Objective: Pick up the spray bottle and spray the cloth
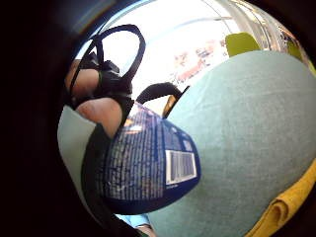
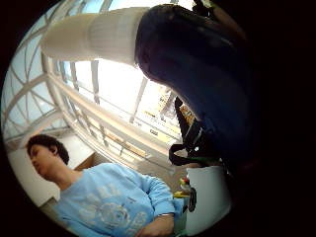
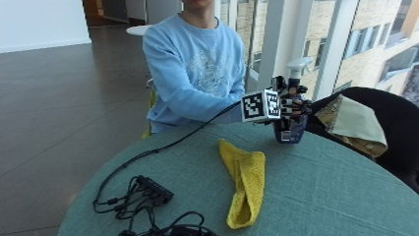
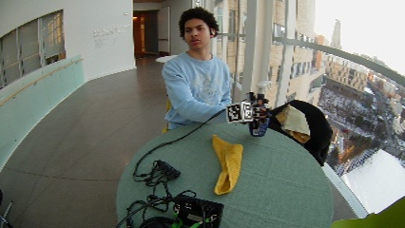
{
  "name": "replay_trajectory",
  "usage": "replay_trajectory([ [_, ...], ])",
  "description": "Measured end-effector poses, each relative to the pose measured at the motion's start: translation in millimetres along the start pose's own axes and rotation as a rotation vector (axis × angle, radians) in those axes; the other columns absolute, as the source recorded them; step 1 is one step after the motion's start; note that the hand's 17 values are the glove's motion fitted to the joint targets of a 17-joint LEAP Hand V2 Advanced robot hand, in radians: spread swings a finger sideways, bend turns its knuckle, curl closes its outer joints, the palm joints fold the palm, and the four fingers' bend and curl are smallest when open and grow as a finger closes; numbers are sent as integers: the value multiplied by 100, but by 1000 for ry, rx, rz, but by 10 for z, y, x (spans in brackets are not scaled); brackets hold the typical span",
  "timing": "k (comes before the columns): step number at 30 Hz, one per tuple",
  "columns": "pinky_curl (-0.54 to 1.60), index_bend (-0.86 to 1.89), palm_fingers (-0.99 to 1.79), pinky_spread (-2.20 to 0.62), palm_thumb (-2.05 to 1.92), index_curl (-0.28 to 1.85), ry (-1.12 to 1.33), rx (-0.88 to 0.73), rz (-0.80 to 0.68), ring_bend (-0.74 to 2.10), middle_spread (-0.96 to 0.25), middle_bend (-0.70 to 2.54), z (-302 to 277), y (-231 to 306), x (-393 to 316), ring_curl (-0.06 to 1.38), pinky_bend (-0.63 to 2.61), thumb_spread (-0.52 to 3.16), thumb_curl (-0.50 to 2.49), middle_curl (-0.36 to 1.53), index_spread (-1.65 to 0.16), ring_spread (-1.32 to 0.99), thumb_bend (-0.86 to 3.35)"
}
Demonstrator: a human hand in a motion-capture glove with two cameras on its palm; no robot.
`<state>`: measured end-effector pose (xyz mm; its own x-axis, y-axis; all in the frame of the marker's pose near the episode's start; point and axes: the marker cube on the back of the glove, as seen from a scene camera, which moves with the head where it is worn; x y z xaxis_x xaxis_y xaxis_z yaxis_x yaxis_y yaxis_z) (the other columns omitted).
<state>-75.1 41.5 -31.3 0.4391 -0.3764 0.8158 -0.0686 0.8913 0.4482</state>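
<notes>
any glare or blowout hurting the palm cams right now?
Little finger side palm view: window behind blown white, spray bottle label still readable. Thumb side palm view: backlit, bottle body nearly black. Outside view: evenly lit, yellow cloth and right hand clear.

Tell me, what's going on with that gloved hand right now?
Right hand grips spray bottle, upright near table's far edge. Yellow cloth lies apart, mid-table. Nothing between them.

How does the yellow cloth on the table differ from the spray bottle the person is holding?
The yellow cloth lies flat and folded on the green table; the spray bottle stands upright near the table's far edge. The cloth lies untouched, while the gloved right hand grips the bottle. The cloth is plain yellow and soft; the bottle is dark blue with a printed label and a white sprayer on top. Both are over the same table.
</notes>
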Motion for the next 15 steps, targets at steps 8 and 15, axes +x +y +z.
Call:
replay_trajectory([
  [8, 37, 8, 86, 17, 88, 18, 18, 19, 5, 50, -7, 23, 89, 32, 107, 36, 40, 92, 69, 43, -33, 0, -2],
  [15, 38, 5, 83, 17, 88, 16, 26, -2, 38, 52, -7, 24, 77, 50, 127, 36, 42, 94, 69, 43, -34, -1, -2],
])
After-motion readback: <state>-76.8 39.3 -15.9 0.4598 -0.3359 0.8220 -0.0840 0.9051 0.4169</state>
